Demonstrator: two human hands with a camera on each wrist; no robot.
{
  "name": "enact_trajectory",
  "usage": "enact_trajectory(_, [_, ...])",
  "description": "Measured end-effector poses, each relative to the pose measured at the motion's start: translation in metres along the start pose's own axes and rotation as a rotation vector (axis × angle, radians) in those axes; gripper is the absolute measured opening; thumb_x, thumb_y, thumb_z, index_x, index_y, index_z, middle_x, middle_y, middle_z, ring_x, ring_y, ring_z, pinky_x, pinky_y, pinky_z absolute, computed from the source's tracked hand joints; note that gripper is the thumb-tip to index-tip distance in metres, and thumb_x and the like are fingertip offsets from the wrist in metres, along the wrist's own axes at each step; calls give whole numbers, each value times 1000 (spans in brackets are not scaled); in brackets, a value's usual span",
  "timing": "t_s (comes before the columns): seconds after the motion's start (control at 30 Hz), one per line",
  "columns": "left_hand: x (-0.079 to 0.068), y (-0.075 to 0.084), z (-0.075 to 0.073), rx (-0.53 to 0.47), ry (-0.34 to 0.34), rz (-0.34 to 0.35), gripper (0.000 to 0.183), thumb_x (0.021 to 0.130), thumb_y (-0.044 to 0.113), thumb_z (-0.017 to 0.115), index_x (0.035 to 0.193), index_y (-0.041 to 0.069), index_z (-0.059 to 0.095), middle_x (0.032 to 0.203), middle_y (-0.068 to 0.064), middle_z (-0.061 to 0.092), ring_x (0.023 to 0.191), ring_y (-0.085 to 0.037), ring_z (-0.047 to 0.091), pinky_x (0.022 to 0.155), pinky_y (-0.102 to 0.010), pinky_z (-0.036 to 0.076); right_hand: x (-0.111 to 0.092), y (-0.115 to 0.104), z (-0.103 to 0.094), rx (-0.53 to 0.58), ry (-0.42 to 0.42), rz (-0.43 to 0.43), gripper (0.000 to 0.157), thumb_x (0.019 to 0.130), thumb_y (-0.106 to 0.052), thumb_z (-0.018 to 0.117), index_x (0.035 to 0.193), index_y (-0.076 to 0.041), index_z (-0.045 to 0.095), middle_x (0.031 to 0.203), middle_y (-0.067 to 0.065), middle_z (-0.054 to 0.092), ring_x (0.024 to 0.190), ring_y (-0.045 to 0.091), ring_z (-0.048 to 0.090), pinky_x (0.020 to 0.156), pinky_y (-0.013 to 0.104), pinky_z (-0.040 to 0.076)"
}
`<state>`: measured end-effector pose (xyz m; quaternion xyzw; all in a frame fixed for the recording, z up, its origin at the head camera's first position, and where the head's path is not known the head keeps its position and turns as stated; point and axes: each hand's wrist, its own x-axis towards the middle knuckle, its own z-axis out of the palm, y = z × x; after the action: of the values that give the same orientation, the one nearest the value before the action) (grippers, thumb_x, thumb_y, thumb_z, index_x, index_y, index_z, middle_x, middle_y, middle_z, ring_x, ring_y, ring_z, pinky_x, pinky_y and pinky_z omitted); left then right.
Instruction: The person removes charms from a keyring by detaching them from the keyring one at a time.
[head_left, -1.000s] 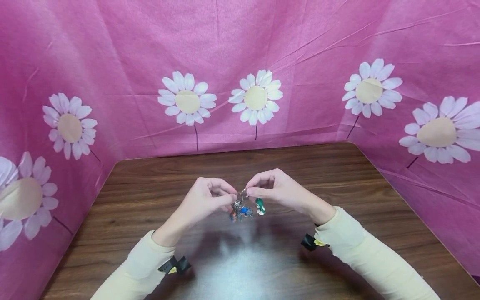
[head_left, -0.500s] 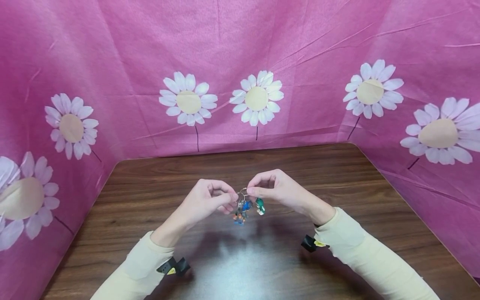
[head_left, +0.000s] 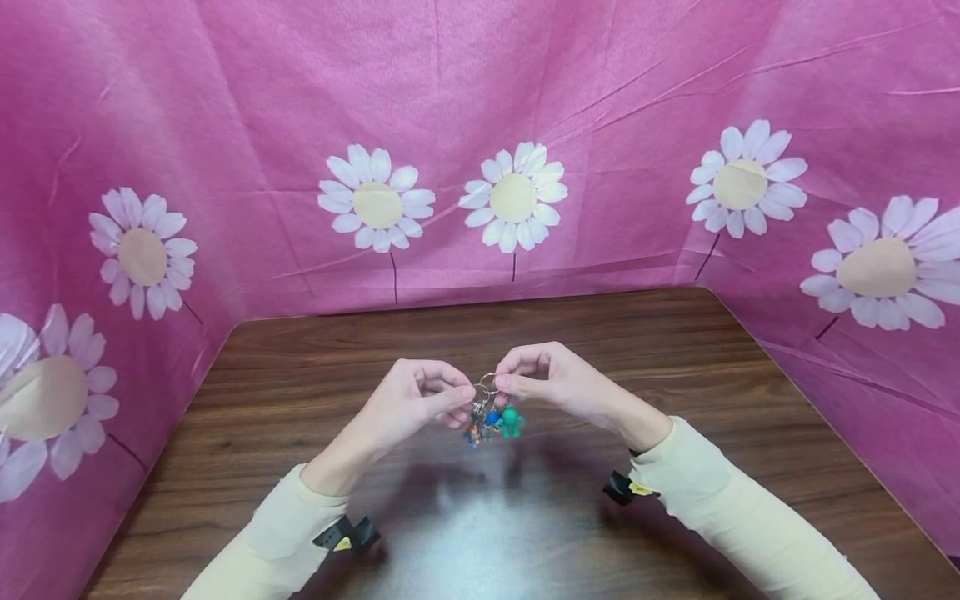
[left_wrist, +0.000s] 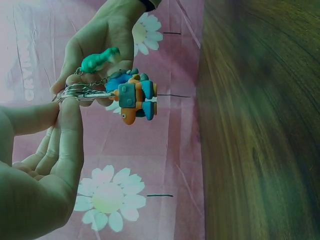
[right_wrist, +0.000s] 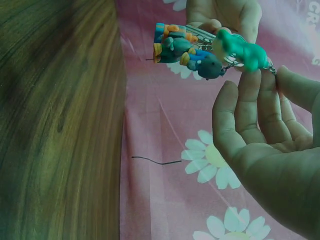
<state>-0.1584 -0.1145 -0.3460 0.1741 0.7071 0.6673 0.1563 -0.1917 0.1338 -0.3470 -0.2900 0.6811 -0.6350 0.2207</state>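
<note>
Pinching a bunch of metal rings [left_wrist: 80, 92] between thumb and forefinger of left hand [head_left: 412, 402]; pinching also, between thumb and fingers of right hand [head_left: 553, 375], a light-coloured ring [head_left: 488, 375], just beside the bunch; holding all this raised above a brown wooden table [head_left: 360, 342], in front of a pink cloth [head_left: 615, 67] with white daisies printed on it.

Carrying below the fingertips, between both hands, several small figures; among them an orange-and-blue figure [left_wrist: 131, 102], a blue figure [right_wrist: 206, 65] with grey head and, nearest to the right fingers, a green figure [head_left: 511, 421] on a short chain; cannot tell exactly how many.

Probably in the middle of the work, to judge from the pictures; already having everything off the table and in the fingers; already having the green figure close beside the others; seemingly overlapping the rings in the head view, yet cannot say whether truly linked or only crossed; not yet letting go with either hand; not yet putting anything down.
</note>
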Motion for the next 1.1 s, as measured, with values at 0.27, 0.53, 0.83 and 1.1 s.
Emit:
enact_trajectory(0.27, [2,0,3,-36,34,-16,21,95,7,69,103,-12,66,84,-15,73,73,-19,71,73,-39,63,-1,2,2,-23,-10,24,21,100,-18,66,103,3,67,89,15,74,84,20,71,94,43,56])
enact_trajectory(0.53, [2,2,7,-58,56,-7,21,95,7,69,103,-12,66,84,-14,73,73,-18,71,75,-39,63,-1,4,6,-84,31,28,21,100,-22,67,107,-4,73,89,14,75,85,21,71,95,40,56])
enact_trajectory(0.83, [2,0,9,-81,112,9,18,96,5,69,102,-11,66,84,-11,72,72,-16,70,75,-38,63,-1,6,11,-117,68,5,18,99,-18,69,105,-2,73,91,25,73,83,25,73,89,33,57])
enact_trajectory(1.1, [1,-6,3,25,42,24,21,95,9,71,104,-10,68,86,-17,73,77,-24,72,77,-46,62,1,4,11,-179,70,0,17,98,-20,70,104,-5,75,87,16,75,81,25,72,85,35,58])
